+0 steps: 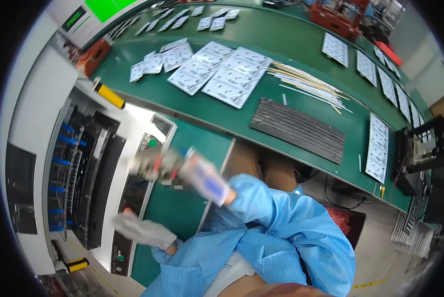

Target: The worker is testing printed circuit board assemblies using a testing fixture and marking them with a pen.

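My left hand [143,232], in a whitish glove, reaches over the front control panel of a white machine. Its fingers look stretched out beside an orange-red button [128,211]; whether they touch it I cannot tell. My right hand [207,179], gloved in white with a blue patch, is smeared by motion above the green surface beside the panel. At its fingers is a blurred grey-green piece with red spots [157,166], apparently in its grip. What kind of thing it is does not show. A green button [152,142] sits at the panel's far end.
Printed white panel sheets [236,76] and thin strips [311,85] lie on the green bench [192,111], behind a dark ribbed block [298,129]. The machine's opening [68,173] is at left, between yellow-black posts [109,95]. A black device [420,153] stands at right.
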The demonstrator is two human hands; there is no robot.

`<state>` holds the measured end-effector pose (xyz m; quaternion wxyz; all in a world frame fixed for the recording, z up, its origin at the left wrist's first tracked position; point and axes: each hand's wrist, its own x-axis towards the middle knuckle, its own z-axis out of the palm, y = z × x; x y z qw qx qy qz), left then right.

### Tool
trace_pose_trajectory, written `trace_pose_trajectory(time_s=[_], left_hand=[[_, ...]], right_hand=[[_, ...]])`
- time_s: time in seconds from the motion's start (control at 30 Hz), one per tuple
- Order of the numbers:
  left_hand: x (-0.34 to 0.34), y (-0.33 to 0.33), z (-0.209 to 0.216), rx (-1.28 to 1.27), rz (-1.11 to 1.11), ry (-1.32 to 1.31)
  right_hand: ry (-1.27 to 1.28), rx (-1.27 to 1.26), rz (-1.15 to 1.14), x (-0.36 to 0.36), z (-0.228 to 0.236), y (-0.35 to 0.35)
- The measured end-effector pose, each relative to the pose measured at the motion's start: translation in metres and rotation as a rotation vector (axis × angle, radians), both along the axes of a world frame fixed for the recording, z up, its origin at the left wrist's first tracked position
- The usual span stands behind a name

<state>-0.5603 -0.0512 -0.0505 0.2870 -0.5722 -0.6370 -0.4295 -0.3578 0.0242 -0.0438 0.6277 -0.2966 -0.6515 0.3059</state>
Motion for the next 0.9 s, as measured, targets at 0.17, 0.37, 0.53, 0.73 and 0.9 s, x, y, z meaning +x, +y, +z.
trace_pose_trajectory(time_s=[0.17, 0.37, 0.53, 0.73, 0.9], left_hand=[[0.162, 0.038, 0.022, -0.574, -0.787, -0.922], [0.303, 0.091, 0.056, -0.624, -1.549, -1.447], [0.379, 0.117, 0.089, -1.138, -1.736, -2.224], [0.406, 0.126, 0.114, -1.052, -1.683, -1.878], [0.413, 0.126, 0.104, -0.925, -1.607, -1.74]], right_hand=[[1.127, -0.468, 0.256, 0.136, 0.04, -0.006], [1.318, -0.196, 0.348, 0.24, 0.056, -0.049], [1.16, 0.25, 0.195, 0.357, 0.052, -0.109], [0.975, 0.084, 0.148, 0.341, 0.061, -0.144], [1.041, -0.191, 0.059, 0.286, 0.06, -0.101]])
